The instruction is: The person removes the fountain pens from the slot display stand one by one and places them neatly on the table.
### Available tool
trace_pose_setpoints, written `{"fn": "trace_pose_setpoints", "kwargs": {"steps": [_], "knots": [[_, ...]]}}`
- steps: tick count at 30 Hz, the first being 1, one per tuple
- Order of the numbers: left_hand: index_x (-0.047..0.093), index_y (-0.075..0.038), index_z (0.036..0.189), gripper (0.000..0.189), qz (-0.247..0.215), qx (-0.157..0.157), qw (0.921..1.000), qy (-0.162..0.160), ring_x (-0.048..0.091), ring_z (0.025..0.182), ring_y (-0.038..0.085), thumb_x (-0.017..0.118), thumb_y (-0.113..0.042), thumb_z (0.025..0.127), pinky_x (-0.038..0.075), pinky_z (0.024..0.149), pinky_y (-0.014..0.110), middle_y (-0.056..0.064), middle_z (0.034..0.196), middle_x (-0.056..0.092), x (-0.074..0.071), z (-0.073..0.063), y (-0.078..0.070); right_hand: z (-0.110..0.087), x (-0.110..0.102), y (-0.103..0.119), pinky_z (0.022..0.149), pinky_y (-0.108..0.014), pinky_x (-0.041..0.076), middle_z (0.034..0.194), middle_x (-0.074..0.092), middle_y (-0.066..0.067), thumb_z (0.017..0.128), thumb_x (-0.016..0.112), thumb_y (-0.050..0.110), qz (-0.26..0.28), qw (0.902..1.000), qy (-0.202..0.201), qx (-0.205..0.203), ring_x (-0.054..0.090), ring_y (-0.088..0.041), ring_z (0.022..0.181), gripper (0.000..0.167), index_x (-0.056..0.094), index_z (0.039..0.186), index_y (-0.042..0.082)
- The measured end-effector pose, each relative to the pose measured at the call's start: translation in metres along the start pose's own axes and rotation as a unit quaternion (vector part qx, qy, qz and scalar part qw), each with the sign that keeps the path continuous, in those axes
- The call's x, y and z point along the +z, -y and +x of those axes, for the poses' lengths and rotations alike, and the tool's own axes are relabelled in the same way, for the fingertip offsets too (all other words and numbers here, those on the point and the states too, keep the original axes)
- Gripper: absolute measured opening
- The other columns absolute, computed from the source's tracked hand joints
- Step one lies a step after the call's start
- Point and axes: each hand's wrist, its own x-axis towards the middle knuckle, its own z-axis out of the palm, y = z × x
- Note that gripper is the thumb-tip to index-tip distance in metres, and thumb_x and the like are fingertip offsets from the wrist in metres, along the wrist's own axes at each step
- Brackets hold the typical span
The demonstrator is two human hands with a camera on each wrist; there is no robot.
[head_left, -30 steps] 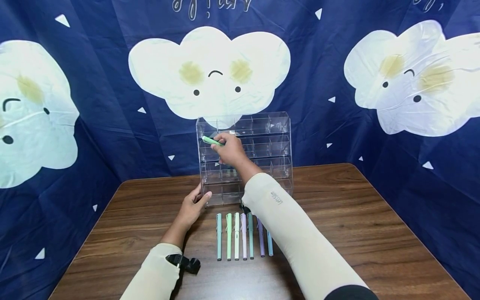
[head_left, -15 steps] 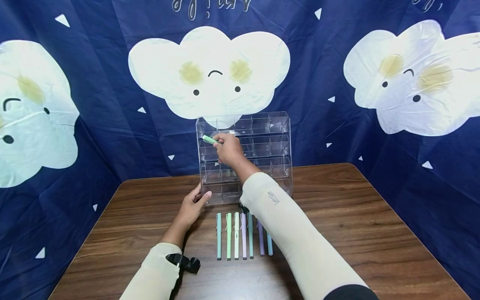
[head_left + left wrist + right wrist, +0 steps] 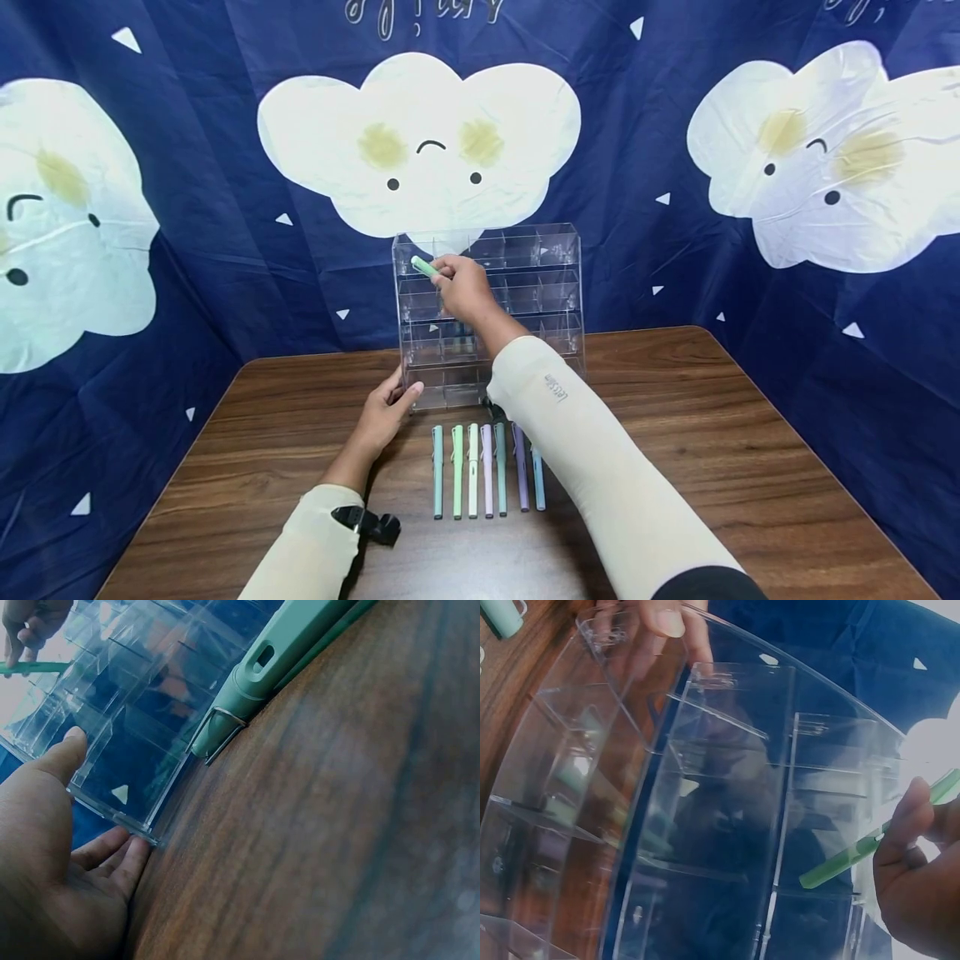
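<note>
A clear plastic display rack (image 3: pixel 564 292) with tiers of small compartments stands upright on the table. My left hand (image 3: pixel 381 417) grips its lower left edge, thumb at the front and fingers behind, as the left wrist view (image 3: pixel 67 855) also shows. My right hand (image 3: pixel 467 290) pinches a light green pen (image 3: pixel 423 266) in front of the upper left compartments. In the right wrist view the pen (image 3: pixel 840 866) slants across the rack between thumb and fingers. Part of the pen is hidden by the hand in the head view.
Several capped pens (image 3: pixel 473 471) in blue, green, white and purple lie in a row before the rack. The right sleeve (image 3: pixel 585 442) passes over the table (image 3: pixel 720 433) beside them. A blue cloth with clouds (image 3: pixel 630 208) hangs behind.
My right hand has risen slightly toward the top tier, and the green pen slants more steeply. The left hand keeps its grip on the rack.
</note>
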Motion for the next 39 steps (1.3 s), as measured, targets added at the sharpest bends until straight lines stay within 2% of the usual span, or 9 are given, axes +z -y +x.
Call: {"fn": "trace_pose_setpoints", "kwargs": {"steps": [3, 5, 8, 10, 16, 24, 30, 35, 39], "knots": [[0.035, -0.028, 0.173, 0.071, 0.003, 0.0, 1.0, 0.003, 0.065, 0.128, 0.032, 0.068, -0.04, 0.11, 0.055, 0.086, 0.026, 0.026, 0.155, 0.062, -0.001, -0.001, -0.001, 0.0, -0.006, 0.004, 0.078, -0.048, 0.065, 0.139, 0.066, -0.01, 0.111, 0.062, 0.016, 0.0, 0.9999, 0.002, -0.011, 0.058, -0.014, 0.057, 0.028, 0.071, 0.138, 0.015], [0.033, -0.029, 0.173, 0.072, 0.005, -0.003, 1.0, 0.005, 0.063, 0.134, 0.034, 0.067, -0.04, 0.11, 0.056, 0.088, 0.028, 0.027, 0.158, 0.059, -0.001, -0.002, -0.001, 0.001, -0.01, 0.007, 0.071, -0.042, 0.063, 0.141, 0.065, -0.01, 0.112, 0.062, 0.017, 0.005, 0.9997, 0.003, -0.022, 0.057, -0.013, 0.056, 0.03, 0.07, 0.141, 0.015], [0.034, -0.03, 0.173, 0.072, 0.005, -0.006, 1.0, 0.005, 0.062, 0.136, 0.033, 0.067, -0.04, 0.11, 0.056, 0.09, 0.029, 0.025, 0.159, 0.058, -0.001, -0.003, -0.001, 0.003, -0.017, 0.013, 0.059, -0.031, 0.056, 0.137, 0.064, -0.011, 0.112, 0.062, 0.016, 0.025, 0.9988, -0.003, -0.042, 0.056, -0.011, 0.053, 0.031, 0.069, 0.142, 0.012], [0.034, -0.029, 0.173, 0.072, 0.002, -0.006, 1.0, 0.005, 0.062, 0.135, 0.034, 0.068, -0.039, 0.11, 0.056, 0.089, 0.03, 0.026, 0.159, 0.058, -0.001, -0.003, -0.001, 0.005, -0.022, 0.018, 0.054, -0.028, 0.051, 0.132, 0.063, -0.011, 0.111, 0.064, 0.014, 0.052, 0.997, -0.013, -0.055, 0.055, -0.011, 0.051, 0.029, 0.07, 0.139, 0.01], [0.035, -0.028, 0.172, 0.072, 0.009, -0.008, 0.9999, 0.0, 0.061, 0.141, 0.037, 0.068, -0.041, 0.11, 0.056, 0.096, 0.031, 0.023, 0.161, 0.058, -0.002, -0.002, 0.0, 0.005, -0.04, 0.03, 0.056, -0.034, 0.053, 0.128, 0.061, -0.009, 0.111, 0.065, 0.016, 0.127, 0.988, -0.039, -0.079, 0.058, -0.013, 0.051, 0.028, 0.07, 0.139, 0.012], [0.034, -0.028, 0.173, 0.072, 0.013, 0.001, 0.9999, 0.002, 0.058, 0.147, 0.04, 0.068, -0.041, 0.11, 0.053, 0.111, 0.047, 0.023, 0.164, 0.054, -0.001, -0.002, 0.002, 0.0, -0.059, 0.03, 0.054, -0.027, 0.052, 0.125, 0.062, -0.005, 0.111, 0.066, 0.013, 0.197, 0.9696, -0.07, -0.128, 0.056, -0.01, 0.05, 0.027, 0.068, 0.137, 0.009], [0.035, -0.026, 0.173, 0.073, 0.017, 0.0, 0.9999, -0.001, 0.06, 0.143, 0.039, 0.068, -0.04, 0.11, 0.055, 0.102, 0.035, 0.024, 0.162, 0.056, 0.0, -0.001, 0.002, -0.009, -0.072, 0.023, 0.052, -0.024, 0.052, 0.121, 0.064, -0.003, 0.109, 0.068, 0.01, 0.252, 0.9497, -0.09, -0.163, 0.058, -0.007, 0.049, 0.027, 0.068, 0.136, 0.004], [0.035, -0.023, 0.173, 0.074, 0.018, 0.0, 0.9998, -0.004, 0.062, 0.14, 0.037, 0.069, -0.039, 0.109, 0.054, 0.096, 0.027, 0.025, 0.159, 0.058, 0.0, -0.002, 0.001, -0.018, -0.081, 0.01, 0.047, -0.02, 0.048, 0.11, 0.065, 0.0, 0.107, 0.07, 0.007, 0.273, 0.9411, -0.099, -0.173, 0.056, -0.007, 0.046, 0.027, 0.067, 0.132, 0.0], [0.036, -0.024, 0.173, 0.073, 0.014, 0.001, 0.9999, -0.003, 0.062, 0.139, 0.036, 0.069, -0.04, 0.109, 0.054, 0.094, 0.028, 0.025, 0.159, 0.059, -0.001, -0.001, 0.0, -0.03, -0.09, -0.005, 0.044, -0.02, 0.045, 0.106, 0.067, -0.002, 0.106, 0.071, 0.004, 0.285, 0.9364, -0.105, -0.176, 0.053, -0.006, 0.045, 0.025, 0.065, 0.128, -0.004]]}}
